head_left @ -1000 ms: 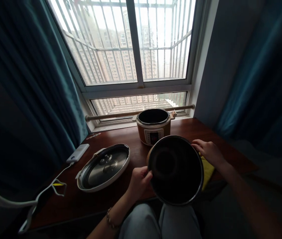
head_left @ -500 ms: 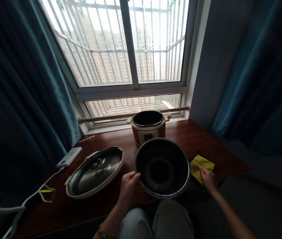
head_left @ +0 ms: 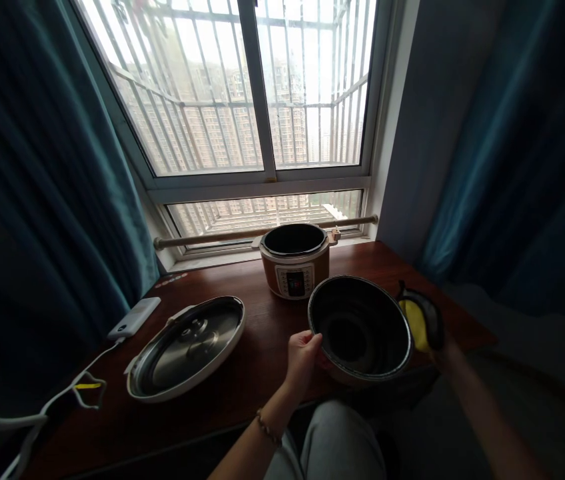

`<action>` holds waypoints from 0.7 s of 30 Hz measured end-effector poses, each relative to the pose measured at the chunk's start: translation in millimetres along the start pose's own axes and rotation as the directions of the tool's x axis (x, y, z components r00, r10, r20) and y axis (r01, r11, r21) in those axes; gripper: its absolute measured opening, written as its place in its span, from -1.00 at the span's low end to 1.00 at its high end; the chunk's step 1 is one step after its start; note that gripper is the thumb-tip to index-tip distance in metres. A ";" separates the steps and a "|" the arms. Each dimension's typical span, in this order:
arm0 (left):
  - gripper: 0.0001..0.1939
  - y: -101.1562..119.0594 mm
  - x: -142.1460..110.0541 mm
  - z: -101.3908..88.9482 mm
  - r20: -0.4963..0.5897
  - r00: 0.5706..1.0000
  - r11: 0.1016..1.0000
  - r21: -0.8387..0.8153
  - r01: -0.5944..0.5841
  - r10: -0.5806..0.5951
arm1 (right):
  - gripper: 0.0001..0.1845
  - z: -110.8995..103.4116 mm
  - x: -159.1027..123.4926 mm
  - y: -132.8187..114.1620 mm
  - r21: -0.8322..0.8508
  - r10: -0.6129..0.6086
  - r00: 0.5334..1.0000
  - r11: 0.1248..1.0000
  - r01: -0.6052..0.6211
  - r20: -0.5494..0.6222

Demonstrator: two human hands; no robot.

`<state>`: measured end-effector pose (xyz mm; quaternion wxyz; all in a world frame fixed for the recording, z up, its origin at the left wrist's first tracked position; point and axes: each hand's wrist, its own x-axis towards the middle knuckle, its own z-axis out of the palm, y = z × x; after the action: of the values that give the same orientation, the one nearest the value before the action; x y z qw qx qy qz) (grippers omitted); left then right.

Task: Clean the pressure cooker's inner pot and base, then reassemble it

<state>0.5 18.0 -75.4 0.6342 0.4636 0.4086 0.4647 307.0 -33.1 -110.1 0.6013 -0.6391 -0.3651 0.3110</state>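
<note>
My left hand (head_left: 304, 357) is closed on the rim of a dark, round inner pot (head_left: 357, 327), thumb over the edge. The pot is tilted so that its black inside faces me, above the table's front edge. To its right, my right hand (head_left: 441, 353) holds a yellow and dark grey cloth (head_left: 416, 323) beside the pot's outer wall; the cloth hides most of the fingers. Whether the cloth touches the pot, I cannot tell. Behind the pot stands the brown and white electric cooker (head_left: 295, 263), uncovered, its control panel towards me.
Left on the wooden table (head_left: 267, 327) lies a cooker lid (head_left: 190, 350), its metal inner side up. Farther left are a white power bank (head_left: 134, 318) and a white cable (head_left: 57, 395) with a yellow tag. A barred window and a horizontal rod (head_left: 222, 236) are at the back.
The inner pot and my left hand have moved right, uncovering the cooker's panel. My right hand has lifted the cloth, which has folded so that its dark side shows, up beside the pot.
</note>
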 end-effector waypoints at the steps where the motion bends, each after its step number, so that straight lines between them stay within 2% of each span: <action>1: -0.72 -2.5 3.5 9.2 0.015 1.000 1.000 -0.003 0.009 -0.009 | -0.57 0.5 5.8 -4.8 0.001 0.021 1.000 1.000 -0.021 0.005; 5: -0.69 -16.6 17.7 46.0 0.111 0.992 0.998 -0.013 0.067 -0.065 | -0.44 -15.8 40.8 -13.2 -0.011 0.123 0.987 0.992 -0.125 -0.102; 8: -0.65 -28.3 27.2 69.8 0.191 0.975 0.993 -0.010 0.115 -0.111 | -0.47 -38.9 67.7 -4.7 -0.012 0.133 0.979 0.991 -0.137 -0.152; 11: -0.63 -37.7 35.1 87.2 0.227 0.965 0.991 -0.007 0.134 -0.129 | -0.48 -57.5 87.6 9.0 -0.020 0.138 0.978 0.990 -0.143 -0.158; 15: -0.64 -45.9 41.9 99.6 0.230 0.965 0.992 -0.006 0.128 -0.123 | -0.52 -67.9 102.8 22.4 -0.052 0.113 0.980 0.991 -0.123 -0.162; 21: -0.64 -54.7 45.2 100.4 0.233 0.965 0.992 -0.001 0.123 -0.119 | -0.47 -67.3 113.2 28.7 -0.102 0.094 0.984 0.989 -0.110 -0.149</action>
<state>117.9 33.3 -108.6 0.7084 0.4840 0.3555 0.3709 427.1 25.4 -128.3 0.5731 -0.7099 -0.3043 0.2741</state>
